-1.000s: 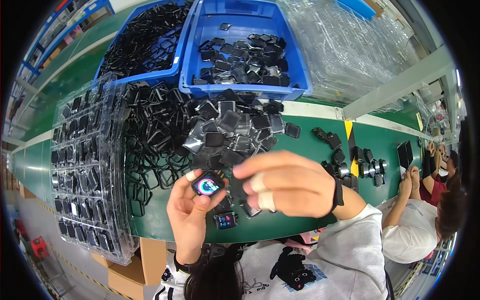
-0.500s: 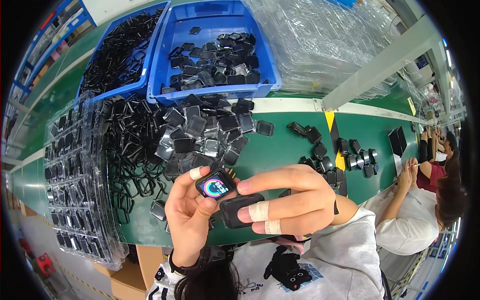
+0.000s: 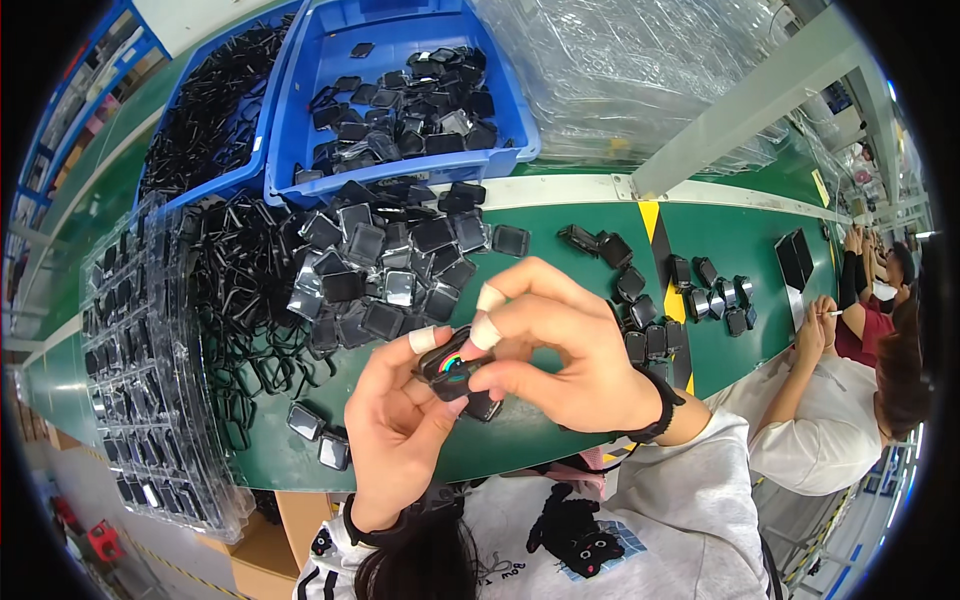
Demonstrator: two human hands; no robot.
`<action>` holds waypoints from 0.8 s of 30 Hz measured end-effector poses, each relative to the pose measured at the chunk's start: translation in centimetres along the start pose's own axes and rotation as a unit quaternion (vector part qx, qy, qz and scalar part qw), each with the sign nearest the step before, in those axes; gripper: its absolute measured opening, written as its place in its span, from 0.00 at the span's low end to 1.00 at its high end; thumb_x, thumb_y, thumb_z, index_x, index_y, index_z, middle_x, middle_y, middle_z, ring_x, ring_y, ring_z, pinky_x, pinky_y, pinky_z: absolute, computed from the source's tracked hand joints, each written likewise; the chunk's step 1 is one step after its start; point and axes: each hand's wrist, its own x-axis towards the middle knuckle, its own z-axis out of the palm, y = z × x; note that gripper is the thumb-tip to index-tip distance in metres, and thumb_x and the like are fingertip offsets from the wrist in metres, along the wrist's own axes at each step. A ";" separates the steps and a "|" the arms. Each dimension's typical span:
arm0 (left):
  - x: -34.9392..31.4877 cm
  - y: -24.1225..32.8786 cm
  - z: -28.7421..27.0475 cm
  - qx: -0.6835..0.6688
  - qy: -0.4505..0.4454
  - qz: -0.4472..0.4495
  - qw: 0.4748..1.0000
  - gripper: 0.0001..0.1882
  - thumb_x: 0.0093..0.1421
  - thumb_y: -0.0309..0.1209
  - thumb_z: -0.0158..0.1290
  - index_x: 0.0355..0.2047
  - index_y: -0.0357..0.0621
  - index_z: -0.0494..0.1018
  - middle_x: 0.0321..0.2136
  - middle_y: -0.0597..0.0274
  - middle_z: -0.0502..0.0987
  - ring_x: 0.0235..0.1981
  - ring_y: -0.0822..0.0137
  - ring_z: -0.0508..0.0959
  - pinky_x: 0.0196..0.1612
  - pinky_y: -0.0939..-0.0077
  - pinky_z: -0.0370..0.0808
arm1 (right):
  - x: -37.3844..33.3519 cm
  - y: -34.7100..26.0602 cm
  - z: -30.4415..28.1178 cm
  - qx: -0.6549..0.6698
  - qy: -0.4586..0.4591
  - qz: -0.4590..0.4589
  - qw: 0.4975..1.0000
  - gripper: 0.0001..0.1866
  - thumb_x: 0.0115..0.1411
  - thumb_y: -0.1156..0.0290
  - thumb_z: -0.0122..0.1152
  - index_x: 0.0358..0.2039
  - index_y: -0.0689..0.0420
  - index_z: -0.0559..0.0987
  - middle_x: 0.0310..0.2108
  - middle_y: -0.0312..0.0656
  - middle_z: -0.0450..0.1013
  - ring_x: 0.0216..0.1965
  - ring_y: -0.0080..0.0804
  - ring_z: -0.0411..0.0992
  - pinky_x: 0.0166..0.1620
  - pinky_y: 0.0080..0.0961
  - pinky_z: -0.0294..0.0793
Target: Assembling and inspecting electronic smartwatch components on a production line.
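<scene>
Between my two hands is a small black square smartwatch body point(image 3: 445, 381) with a lit, colourful screen. The fingers and thumb of my left hand point(image 3: 395, 425) are closed on its left side. My right hand point(image 3: 570, 365) pinches its right side, fingertips over the top and thumb below, hiding part of the screen. Pale tape wraps fingers on both hands. Under the right thumb, another dark piece point(image 3: 484, 406) shows in part; whether it is held or lies on the table cannot be seen. Beside my left wrist lie two black square watch bodies point(image 3: 333, 450).
Beyond my hands are a heap of black square pieces point(image 3: 362, 244) and a tangle of black frames point(image 3: 235, 265). Blue bins point(image 3: 405, 168) stand behind, clear trays point(image 3: 215, 480) at left. More watch bodies point(image 3: 648, 312) lie right; a co-worker point(image 3: 815, 430) sits there.
My right hand has turned and closed onto the smartwatch. The black square piece it gripped is no longer plainly visible. The screen is now partly covered, and the camera view has shifted slightly.
</scene>
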 end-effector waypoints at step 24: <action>-0.8 -1.5 1.4 0.074 0.067 0.106 0.989 0.12 0.51 0.14 0.59 0.37 0.30 0.74 0.34 0.54 0.74 0.32 0.67 0.78 0.33 0.78 0.78 | -2.5 0.6 0.5 -0.117 0.026 -0.050 0.991 0.18 0.47 0.75 0.71 0.39 0.63 0.78 0.32 0.44 0.73 0.32 0.38 0.73 0.34 0.28 0.73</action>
